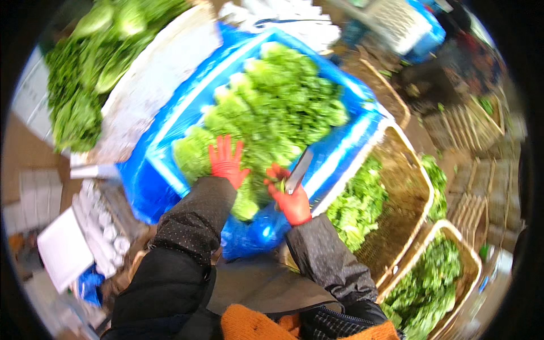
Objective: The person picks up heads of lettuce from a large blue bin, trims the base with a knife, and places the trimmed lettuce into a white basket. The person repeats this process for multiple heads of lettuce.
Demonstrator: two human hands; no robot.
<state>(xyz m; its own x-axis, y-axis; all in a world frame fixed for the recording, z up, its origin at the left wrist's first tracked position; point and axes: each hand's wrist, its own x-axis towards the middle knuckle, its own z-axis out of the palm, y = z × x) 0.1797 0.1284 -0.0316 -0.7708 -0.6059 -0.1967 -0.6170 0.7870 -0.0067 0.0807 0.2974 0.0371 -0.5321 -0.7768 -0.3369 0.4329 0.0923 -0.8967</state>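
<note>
My left hand (226, 160), in a red glove, rests with fingers spread on green lettuce heads (272, 102). The heads lie side by side in a box lined with blue plastic film (340, 155), their pale stem ends along its left side. In my right hand (293, 204), gloved in red too, is a knife (300, 170), its blade pointing up and away from me. The handle is mostly hidden by my fingers. That hand is over the near right part of the box, close to the lettuce leaves.
On the right stand a crate with loose leaves (403, 146) and a smaller leaf-filled crate (476, 265). A white-topped surface (148, 87) at upper left adjoins more lettuce (80, 85). White rolls (102, 229) lie at left. A person (471, 63) is partly visible at upper right.
</note>
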